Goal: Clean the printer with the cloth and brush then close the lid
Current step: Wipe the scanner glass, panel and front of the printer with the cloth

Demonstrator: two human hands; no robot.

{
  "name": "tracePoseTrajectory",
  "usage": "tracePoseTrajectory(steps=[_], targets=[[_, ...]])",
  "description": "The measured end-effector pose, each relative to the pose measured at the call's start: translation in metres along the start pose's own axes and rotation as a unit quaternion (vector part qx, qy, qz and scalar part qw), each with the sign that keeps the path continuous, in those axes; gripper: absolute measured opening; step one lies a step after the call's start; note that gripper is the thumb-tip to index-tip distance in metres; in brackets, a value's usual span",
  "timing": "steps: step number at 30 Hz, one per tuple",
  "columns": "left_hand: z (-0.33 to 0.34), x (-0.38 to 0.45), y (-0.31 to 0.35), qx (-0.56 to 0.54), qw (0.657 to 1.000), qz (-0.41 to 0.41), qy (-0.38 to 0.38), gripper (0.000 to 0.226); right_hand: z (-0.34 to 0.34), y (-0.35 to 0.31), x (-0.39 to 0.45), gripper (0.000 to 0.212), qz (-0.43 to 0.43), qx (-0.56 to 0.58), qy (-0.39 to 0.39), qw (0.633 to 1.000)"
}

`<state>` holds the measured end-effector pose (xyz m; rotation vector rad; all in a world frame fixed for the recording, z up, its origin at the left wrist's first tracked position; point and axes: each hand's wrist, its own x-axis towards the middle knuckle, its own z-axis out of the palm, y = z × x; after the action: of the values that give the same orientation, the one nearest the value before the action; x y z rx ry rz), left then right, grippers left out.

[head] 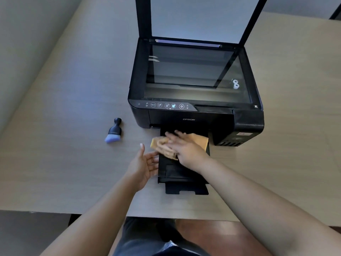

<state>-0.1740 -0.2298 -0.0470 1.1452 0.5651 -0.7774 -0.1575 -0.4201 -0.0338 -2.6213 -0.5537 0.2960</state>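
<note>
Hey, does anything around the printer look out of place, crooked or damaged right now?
Nothing stands out. The printer sits flat on the table, its lid up and the glass unbroken. The brush lies on its side to the left. The right hand presses the cloth on the output tray.

right hand (186,148): pressed flat on cloth (200,139), on output tray (177,174)
left hand (144,164): fingers straight, touching tray's edge
brush (114,131): left of both hands
lid (199,17): up
</note>
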Motion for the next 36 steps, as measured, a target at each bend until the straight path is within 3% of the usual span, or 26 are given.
tracePoseTrajectory(steps=[3, 8, 13, 16, 19, 23, 27, 32, 36], targets=[[0.0, 0.002, 0.0, 0.003, 1.0, 0.011, 0.004, 0.072, 0.007, -0.019, 0.0, 0.053, 0.074, 0.007, 0.028, 0.997], [0.001, 0.002, 0.005, 0.021, 1.0, 0.012, -0.011, 0.073, 0.024, -0.037, -0.029, 0.047, 0.017, 0.017, -0.012, 1.0], [0.002, -0.002, 0.004, 0.072, 0.997, 0.016, 0.003, 0.049, 0.012, 0.007, -0.07, 0.045, 0.238, 0.063, 0.123, 0.961], [0.0, -0.003, 0.006, 0.127, 0.992, 0.022, -0.003, 0.027, 0.017, 0.01, -0.1, 0.043, 0.291, 0.048, 0.132, 0.946], [0.003, -0.003, 0.005, 0.155, 0.987, 0.027, -0.011, 0.029, 0.017, -0.006, -0.08, 0.041, 0.282, 0.055, 0.139, 0.948], [0.002, -0.002, 0.003, 0.152, 0.987, 0.043, -0.023, 0.025, 0.025, -0.05, -0.032, 0.043, 0.145, 0.069, 0.079, 0.984], [0.0, 0.002, 0.003, 0.172, 0.984, 0.05, -0.025, 0.025, 0.026, -0.041, -0.036, 0.041, 0.091, 0.061, 0.072, 0.991], [0.0, 0.004, 0.0, 0.191, 0.98, 0.048, -0.007, 0.024, 0.032, 0.002, -0.108, 0.045, 0.219, 0.121, 0.136, 0.959], [-0.002, 0.004, 0.002, 0.202, 0.978, 0.049, -0.006, 0.025, 0.036, 0.004, -0.111, 0.052, 0.268, 0.138, 0.156, 0.941]])
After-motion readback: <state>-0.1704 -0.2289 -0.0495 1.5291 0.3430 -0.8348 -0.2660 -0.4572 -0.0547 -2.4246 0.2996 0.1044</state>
